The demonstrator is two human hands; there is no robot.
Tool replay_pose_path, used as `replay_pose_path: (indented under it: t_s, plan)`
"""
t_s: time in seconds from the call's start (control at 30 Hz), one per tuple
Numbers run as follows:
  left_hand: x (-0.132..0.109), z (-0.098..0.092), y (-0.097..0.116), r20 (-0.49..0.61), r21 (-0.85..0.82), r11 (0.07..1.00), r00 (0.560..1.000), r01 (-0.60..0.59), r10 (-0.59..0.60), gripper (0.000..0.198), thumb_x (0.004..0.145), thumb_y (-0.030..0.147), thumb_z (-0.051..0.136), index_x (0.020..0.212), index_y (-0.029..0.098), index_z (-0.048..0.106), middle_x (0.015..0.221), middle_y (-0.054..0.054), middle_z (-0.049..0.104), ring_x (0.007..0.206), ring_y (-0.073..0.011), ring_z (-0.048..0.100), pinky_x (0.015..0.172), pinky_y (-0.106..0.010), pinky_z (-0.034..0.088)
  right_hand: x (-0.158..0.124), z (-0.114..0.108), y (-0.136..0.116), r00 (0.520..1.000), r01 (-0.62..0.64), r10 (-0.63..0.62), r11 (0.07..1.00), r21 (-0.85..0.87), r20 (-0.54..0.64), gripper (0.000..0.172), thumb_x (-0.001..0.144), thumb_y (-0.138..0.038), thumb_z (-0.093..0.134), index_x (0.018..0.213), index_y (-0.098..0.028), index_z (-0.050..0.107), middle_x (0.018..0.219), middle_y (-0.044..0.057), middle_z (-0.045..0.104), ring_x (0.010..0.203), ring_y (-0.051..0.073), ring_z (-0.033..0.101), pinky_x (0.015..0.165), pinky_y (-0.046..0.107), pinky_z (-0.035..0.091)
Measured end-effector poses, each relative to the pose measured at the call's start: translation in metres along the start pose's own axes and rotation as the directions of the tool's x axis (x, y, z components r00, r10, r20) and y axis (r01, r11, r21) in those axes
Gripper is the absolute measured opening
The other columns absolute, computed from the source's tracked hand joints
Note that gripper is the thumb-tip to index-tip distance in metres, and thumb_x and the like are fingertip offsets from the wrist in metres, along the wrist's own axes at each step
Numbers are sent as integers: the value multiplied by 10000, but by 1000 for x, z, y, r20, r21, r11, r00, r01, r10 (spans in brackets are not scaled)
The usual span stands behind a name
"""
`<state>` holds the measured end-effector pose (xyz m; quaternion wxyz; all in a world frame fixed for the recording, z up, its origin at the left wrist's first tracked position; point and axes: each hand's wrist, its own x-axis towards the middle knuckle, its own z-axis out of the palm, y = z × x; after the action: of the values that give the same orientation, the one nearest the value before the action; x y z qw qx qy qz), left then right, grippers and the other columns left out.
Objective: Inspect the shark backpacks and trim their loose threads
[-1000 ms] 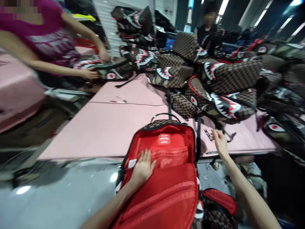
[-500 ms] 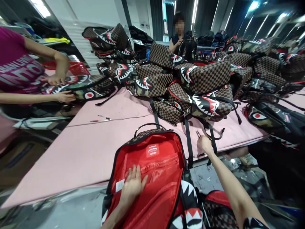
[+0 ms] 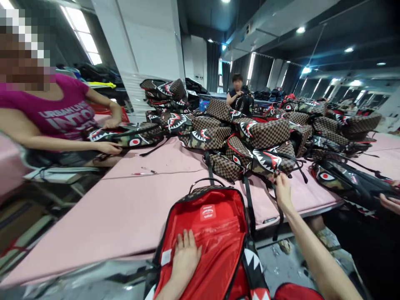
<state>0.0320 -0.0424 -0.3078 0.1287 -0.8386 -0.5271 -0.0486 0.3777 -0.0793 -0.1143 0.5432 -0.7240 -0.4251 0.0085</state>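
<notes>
We face bag pile [image 3: 265,133] crowding pink table [image 3: 125,208] behind unzipped backpack [image 3: 206,258] | left hand [image 3: 186,256] open on red lining [image 3: 223,233] | right hand [image 3: 283,189] extended near pile, can't tell grip

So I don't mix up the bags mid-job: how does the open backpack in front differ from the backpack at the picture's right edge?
The open backpack shows its red lining, while the right-edge backpack shows its black and camouflage outside. The wearer's left hand lies inside the open backpack; a co-worker's hand is at the right-edge backpack. Both bags carry white shark-tooth prints.
</notes>
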Motion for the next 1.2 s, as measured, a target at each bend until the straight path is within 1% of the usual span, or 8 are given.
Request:
replay_pose_path:
  t_s: [0.13,0.17,0.2,0.33,0.43,0.6,0.83,1.2]
  plan:
    - [-4,-12,4,21,-4,1000,1000,13,-13,488,802,267,495,1219,19,552,1252,-231,534,1147,-371,512,904,-424,438,-1,49,-82,981,107,-127,985,138,146,322,900,-431,263,951,-221,501,807,21,578,670,144,560,656,270,471]
    - [-5,-14,4,16,-13,1000,1000,21,-21,485,798,257,502,1217,17,553,1249,-229,538,1148,-371,509,907,-422,436,-18,67,-98,904,130,-195,973,188,381,301,910,-401,276,970,-228,514,794,12,584,659,138,556,635,259,464]
    - [-6,-14,4,4,-24,999,1000,28,-27,479,798,245,505,1215,15,554,1238,-224,549,1144,-368,512,910,-421,433,-39,85,-111,766,156,-251,966,209,592,301,922,-359,263,1002,-239,527,808,3,593,676,128,558,640,246,455]
    - [-7,-12,4,-63,-71,997,997,30,-35,441,810,186,484,1210,16,559,1178,-207,597,1089,-344,552,919,-419,422,-117,141,-119,519,240,-220,965,106,826,183,864,-314,464,903,-215,612,746,-26,629,663,115,579,588,202,425]
    - [-7,-14,3,-48,-115,992,997,55,-61,475,771,165,530,1226,27,547,1221,-216,565,1130,-356,523,949,-429,401,-138,149,-97,492,289,-112,957,-41,863,222,839,-368,518,924,-185,612,792,0,652,686,137,597,585,212,420]
    - [-6,-36,1,72,-255,964,996,76,-59,565,742,242,605,1249,11,510,1278,-252,501,1215,-386,437,987,-471,371,-127,138,-72,431,351,-31,927,-135,902,292,869,-365,466,1056,-176,588,879,71,672,817,219,628,694,282,425]
    - [-5,-33,0,212,-296,948,976,122,-59,650,807,316,568,1339,3,366,1318,-274,440,1295,-387,322,1028,-493,319,-120,201,-79,260,640,-32,754,-147,965,309,890,-391,463,1114,-194,542,982,79,676,935,214,613,737,259,402]
    - [-7,-19,-1,162,-240,969,986,63,-24,627,807,287,565,1330,-4,377,1317,-276,446,1283,-402,333,1005,-494,363,-133,240,-65,227,701,-42,701,-133,973,295,909,-370,423,1072,-175,573,1022,92,679,909,215,634,718,257,400]
